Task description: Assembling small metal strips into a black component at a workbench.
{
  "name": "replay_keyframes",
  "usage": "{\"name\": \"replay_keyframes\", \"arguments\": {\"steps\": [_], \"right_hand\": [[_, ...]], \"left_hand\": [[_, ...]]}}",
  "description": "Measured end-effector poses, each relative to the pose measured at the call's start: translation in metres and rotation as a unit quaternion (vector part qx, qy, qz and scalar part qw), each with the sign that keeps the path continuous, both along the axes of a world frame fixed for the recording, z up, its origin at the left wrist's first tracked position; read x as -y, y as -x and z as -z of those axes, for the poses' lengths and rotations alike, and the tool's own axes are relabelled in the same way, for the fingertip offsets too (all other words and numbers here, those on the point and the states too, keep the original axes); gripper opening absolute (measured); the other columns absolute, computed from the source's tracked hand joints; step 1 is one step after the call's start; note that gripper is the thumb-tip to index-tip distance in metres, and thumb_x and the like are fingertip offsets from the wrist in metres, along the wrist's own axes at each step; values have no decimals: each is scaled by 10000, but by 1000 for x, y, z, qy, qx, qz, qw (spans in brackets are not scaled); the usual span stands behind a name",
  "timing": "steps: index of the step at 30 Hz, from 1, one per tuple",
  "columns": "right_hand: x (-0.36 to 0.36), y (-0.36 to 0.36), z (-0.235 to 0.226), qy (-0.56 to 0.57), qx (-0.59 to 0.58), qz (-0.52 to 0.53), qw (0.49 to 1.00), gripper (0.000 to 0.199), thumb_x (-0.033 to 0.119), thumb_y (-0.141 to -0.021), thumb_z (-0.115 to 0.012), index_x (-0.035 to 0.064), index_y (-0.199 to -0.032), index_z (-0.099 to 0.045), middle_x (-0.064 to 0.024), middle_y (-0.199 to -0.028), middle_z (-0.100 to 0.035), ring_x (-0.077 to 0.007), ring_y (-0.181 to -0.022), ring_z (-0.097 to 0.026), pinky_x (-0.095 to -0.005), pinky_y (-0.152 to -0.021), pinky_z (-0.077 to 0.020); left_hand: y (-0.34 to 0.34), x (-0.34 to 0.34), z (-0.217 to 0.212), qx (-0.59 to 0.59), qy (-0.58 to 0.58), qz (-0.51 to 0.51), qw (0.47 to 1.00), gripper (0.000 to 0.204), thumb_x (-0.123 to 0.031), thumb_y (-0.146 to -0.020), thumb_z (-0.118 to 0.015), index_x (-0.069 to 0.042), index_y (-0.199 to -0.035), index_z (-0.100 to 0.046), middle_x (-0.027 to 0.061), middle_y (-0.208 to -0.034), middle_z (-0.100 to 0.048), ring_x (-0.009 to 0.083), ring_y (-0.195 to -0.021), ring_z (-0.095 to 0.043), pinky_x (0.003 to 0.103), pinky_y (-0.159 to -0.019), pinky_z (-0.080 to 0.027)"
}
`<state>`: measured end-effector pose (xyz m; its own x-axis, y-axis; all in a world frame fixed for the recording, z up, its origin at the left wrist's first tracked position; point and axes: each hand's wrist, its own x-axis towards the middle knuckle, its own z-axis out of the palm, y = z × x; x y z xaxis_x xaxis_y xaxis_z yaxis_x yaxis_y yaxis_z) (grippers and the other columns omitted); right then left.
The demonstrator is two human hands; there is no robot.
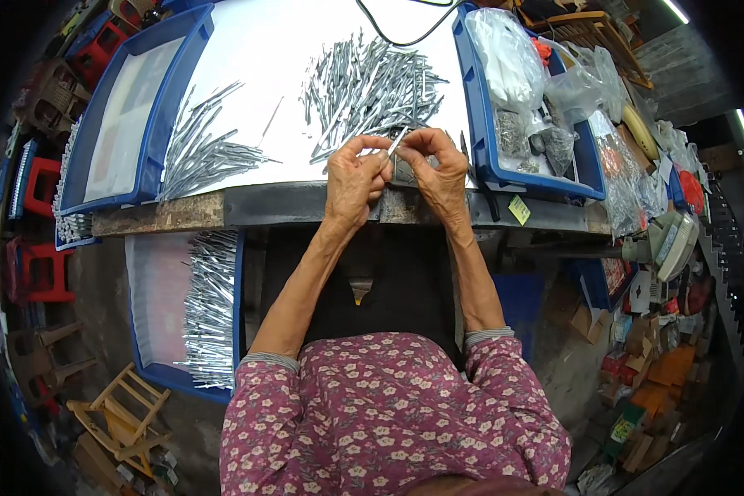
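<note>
Mid-assembly: my left hand (354, 178) and right hand (440, 169) both pinch one thin metal piece (396, 142). Next needs fine alignment, I reckon.

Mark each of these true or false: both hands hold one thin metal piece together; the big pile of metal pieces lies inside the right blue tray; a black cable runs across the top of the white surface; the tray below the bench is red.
1. Both hands hold one thin metal piece together. True: the left hand and right hand pinch the thin metal piece between them.
2. The big pile lies inside the right blue tray. False: the pile of metal pieces lies on the white surface; the right blue tray holds plastic bags.
3. A black cable crosses the top. True: black cable.
4. The tray below is red. False: the lower tray is blue.
</note>
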<state>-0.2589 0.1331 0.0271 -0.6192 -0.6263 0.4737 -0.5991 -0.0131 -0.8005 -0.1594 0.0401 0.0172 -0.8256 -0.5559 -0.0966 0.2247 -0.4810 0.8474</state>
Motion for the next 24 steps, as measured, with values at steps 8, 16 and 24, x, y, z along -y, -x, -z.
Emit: {"name": "replay_keyframes", "arguments": {"steps": [8,16,24], "right_hand": [[3,10,0,94,329,-105,934,259,7,-731,-651,-5,-922,-476,-84,-762,-606,-100,-643,-581,-204,-615,-484],[9,7,4,116,349,-89,926,306,4,-757,-627,-61,-997,-449,-103,-802,-615,-134,-695,-607,-223,-660,-506],[12,-1,2,120,359,-55,924,368,34,-782,-611,-108,-1081,-452,-130,-871,-619,-137,-744,-605,-217,-678,-494]], "left_hand": [[1,0,-10,-9,2,4,1000,124,-9,-809,-487,41,-915,-526,11,-577,-504,12,-415,-354,159,-357,-241],[15,-17,-3,66,282,-176,941,102,-19,-823,-453,18,-862,-540,42,-542,-486,78,-458,-428,247,-421,-335],[22,-19,0,60,365,-242,897,105,-37,-828,-462,13,-862,-547,138,-562,-520,172,-459,-498,322,-446,-376]]}}
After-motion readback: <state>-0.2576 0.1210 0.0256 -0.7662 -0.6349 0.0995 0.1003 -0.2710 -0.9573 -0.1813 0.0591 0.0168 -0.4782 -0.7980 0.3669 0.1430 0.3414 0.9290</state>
